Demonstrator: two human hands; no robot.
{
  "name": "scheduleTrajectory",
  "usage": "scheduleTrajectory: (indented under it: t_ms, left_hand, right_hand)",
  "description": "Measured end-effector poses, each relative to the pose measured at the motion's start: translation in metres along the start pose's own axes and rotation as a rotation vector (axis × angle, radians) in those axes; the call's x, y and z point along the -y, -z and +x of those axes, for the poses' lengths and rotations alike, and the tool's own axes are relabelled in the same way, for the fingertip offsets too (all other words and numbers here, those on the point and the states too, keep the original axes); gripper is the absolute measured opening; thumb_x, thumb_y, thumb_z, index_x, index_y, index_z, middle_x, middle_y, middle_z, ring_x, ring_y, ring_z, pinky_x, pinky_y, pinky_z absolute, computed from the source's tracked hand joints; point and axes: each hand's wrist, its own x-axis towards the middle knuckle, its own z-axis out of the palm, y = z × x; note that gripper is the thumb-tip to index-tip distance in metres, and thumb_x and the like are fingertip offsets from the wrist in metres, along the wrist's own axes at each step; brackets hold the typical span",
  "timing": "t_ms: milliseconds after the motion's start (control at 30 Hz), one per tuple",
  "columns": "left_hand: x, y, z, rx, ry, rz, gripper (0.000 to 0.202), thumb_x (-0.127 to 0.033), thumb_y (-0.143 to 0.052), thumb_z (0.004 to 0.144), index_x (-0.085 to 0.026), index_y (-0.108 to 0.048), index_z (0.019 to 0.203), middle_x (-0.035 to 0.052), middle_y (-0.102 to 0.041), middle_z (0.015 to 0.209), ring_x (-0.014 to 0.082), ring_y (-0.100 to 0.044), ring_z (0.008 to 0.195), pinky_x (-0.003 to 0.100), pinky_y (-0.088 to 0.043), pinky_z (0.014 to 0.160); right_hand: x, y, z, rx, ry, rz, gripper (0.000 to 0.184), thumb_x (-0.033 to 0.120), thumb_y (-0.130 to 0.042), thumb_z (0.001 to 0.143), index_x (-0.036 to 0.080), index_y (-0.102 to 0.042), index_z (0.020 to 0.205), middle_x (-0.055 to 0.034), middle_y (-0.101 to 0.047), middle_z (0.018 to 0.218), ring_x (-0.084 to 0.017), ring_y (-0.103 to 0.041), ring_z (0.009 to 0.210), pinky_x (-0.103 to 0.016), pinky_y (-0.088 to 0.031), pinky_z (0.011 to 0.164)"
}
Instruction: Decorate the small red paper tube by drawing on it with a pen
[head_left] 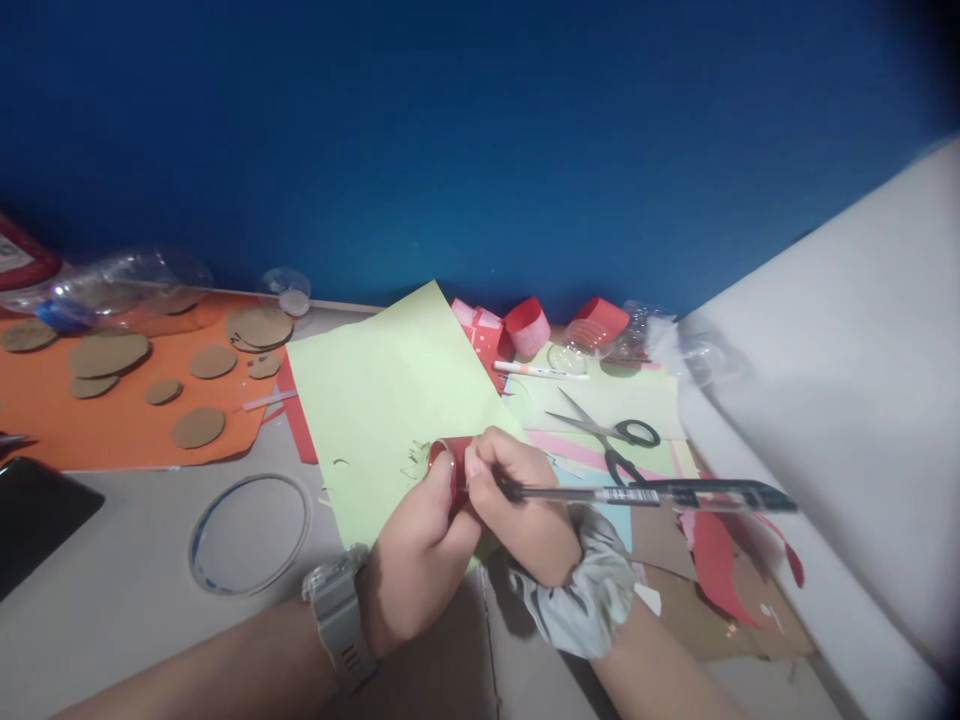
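My left hand (427,550), with a grey watch on the wrist, is closed around a small red tube (454,455) whose round opening faces left. In my right hand (517,500) is a pen (585,494), its clear barrel and dark cap sticking out to the right. The fingers of my right hand press close to the tube's side, and they hide the pen's tip. Below both lies a pale green sheet of paper (390,370), with thin green clippings (418,460) by the tube.
Scissors (611,435) lie spread on coloured papers at the right. Cardboard discs (199,428) rest on orange paper (165,450) at the left, near a clear ring (199,545) and a black phone-like object (45,520). Red paper rings (527,328) stand by the blue wall (480,150).
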Motion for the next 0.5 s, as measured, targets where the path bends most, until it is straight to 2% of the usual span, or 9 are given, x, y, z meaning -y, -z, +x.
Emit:
scheduleTrajectory:
  t_ms: [100,167,233,367,433,500]
  left_hand:
    - [0.0,0.0,0.0,-0.009,-0.022,0.008,0.02,-0.023,-0.04,0.096,-0.017,-0.05,0.112,0.007,-0.061,0.11,0.0192,-0.057,0.103,0.033,-0.041,0.099]
    - [0.001,0.0,0.0,-0.001,-0.033,0.004,0.021,-0.023,-0.041,0.096,-0.017,-0.051,0.113,0.0083,-0.061,0.115,0.0196,-0.058,0.106,0.033,-0.041,0.1]
    - [0.002,0.0,0.001,0.008,-0.054,0.004,0.023,-0.021,-0.043,0.095,-0.018,-0.05,0.117,0.0084,-0.062,0.118,0.0198,-0.059,0.107,0.032,-0.043,0.099]
    - [0.005,-0.001,0.002,0.016,-0.088,0.008,0.028,-0.021,-0.05,0.093,-0.018,-0.049,0.121,0.0077,-0.067,0.114,0.0207,-0.061,0.111,0.03,-0.046,0.097]
    - [0.007,-0.002,0.002,0.035,-0.077,-0.032,0.023,-0.024,-0.051,0.094,-0.018,-0.052,0.116,0.0075,-0.07,0.109,0.0205,-0.065,0.105,0.03,-0.048,0.093]
    - [0.01,-0.002,0.002,0.055,-0.068,-0.077,0.021,-0.028,-0.051,0.094,-0.018,-0.055,0.112,0.0072,-0.071,0.106,0.0195,-0.067,0.099,0.029,-0.051,0.089]
  right_hand:
    - [0.0,0.002,0.001,0.099,0.048,0.0,0.029,0.021,-0.052,0.089,0.021,-0.038,0.065,0.0063,-0.039,0.059,-0.009,-0.037,0.054,-0.023,-0.031,0.05]
    - [-0.002,0.001,0.001,0.045,0.054,0.067,0.028,0.021,-0.052,0.09,0.021,-0.04,0.065,0.0061,-0.04,0.059,-0.009,-0.038,0.053,-0.023,-0.032,0.05]
    - [-0.003,-0.001,0.0,-0.127,0.051,0.197,0.027,0.022,-0.048,0.094,0.02,-0.044,0.067,0.0059,-0.041,0.059,-0.009,-0.038,0.05,-0.023,-0.032,0.048]
    - [0.001,-0.005,-0.002,-0.485,0.108,0.389,0.031,0.023,-0.047,0.096,0.021,-0.042,0.066,0.0069,-0.042,0.055,-0.006,-0.031,0.04,-0.022,-0.023,0.038]
    - [0.005,-0.004,-0.001,-0.591,0.144,0.422,0.031,0.022,-0.047,0.096,0.021,-0.041,0.065,0.0064,-0.044,0.055,-0.006,-0.031,0.038,-0.021,-0.02,0.035]
    - [0.008,-0.003,0.0,-0.639,0.171,0.427,0.031,0.021,-0.047,0.096,0.021,-0.042,0.065,0.006,-0.045,0.056,-0.006,-0.031,0.039,-0.021,-0.022,0.036]
